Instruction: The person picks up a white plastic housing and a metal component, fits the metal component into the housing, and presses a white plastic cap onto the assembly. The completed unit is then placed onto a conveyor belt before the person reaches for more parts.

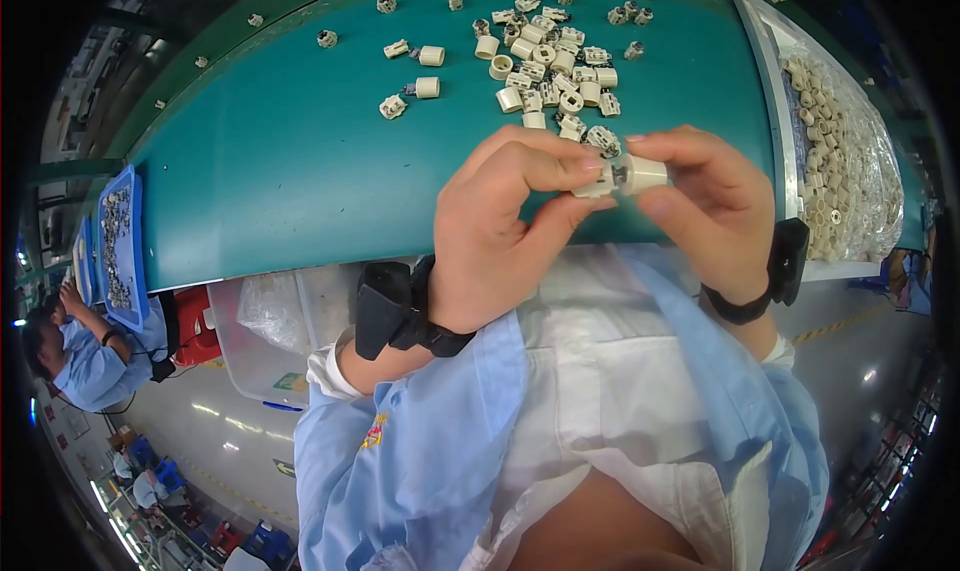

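In front of my chest, above the near edge of the green work surface, my left hand pinches a small white plastic insert between thumb and fingers. My right hand grips a cream cylindrical cap by its outer end. The two parts meet end to end, with a grey piece showing between them; how far they fit together I cannot tell. Just beyond my fingertips lies a pile of loose cream caps and white inserts.
A tray with a clear bag of cream caps stands at the right. Several loose parts lie left of the pile, others along the far side. At far left, a blue bin holds small parts beside a co-worker. A clear plastic tub sits below the table edge.
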The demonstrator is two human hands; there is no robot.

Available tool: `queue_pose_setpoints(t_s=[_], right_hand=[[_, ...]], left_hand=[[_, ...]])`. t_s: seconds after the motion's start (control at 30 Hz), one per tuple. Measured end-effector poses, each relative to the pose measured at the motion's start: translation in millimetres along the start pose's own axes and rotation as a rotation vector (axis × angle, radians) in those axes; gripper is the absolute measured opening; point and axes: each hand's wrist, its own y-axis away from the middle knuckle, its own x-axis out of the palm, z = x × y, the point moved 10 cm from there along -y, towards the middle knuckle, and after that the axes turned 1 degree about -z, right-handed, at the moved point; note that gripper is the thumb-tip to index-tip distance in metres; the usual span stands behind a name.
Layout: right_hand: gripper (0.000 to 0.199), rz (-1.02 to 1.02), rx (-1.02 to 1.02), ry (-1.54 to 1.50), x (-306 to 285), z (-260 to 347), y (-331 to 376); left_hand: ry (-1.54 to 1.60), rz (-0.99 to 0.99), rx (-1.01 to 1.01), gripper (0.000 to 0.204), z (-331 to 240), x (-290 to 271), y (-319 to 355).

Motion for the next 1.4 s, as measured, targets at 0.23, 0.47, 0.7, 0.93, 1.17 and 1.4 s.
queue_pose_setpoints(t_s=[0.23,0.47,0.7,0.93,1.17,1.4], right_hand=[[0.03,0.073,-0.005,0.117,2.1,2.1,-2.4],[0.03,-0.001,0.006,-0.016,-4.2,-3.0,-4.0],[0.028,0.033,-0.078,0.143,-0.3,5.6,-8.8],[0.027,0.032,-0.135,0.383,5.1,12.7,-13.1],[0.028,0.074,-0.133,0.395,8.8,10.2,-15.5],[0.027,0.069,-0.116,0.343,8.5,-1.3,-16.4]], left_hand=[[-0.021,0.018,-0.023,0.028,-1.1,0.2,-0.7],[-0.057,0.005,-0.033,0.023,-3.0,-3.0,-2.5],[0.509,-0.065,-0.499,0.021,36.9,4.9,8.0],[0.669,-0.016,-0.651,0.02,54.7,13.6,16.6],[0.55,-0.056,-0.674,0.019,51.9,7.7,16.6],[0.421,-0.046,-0.653,0.022,50.4,4.8,14.4]])
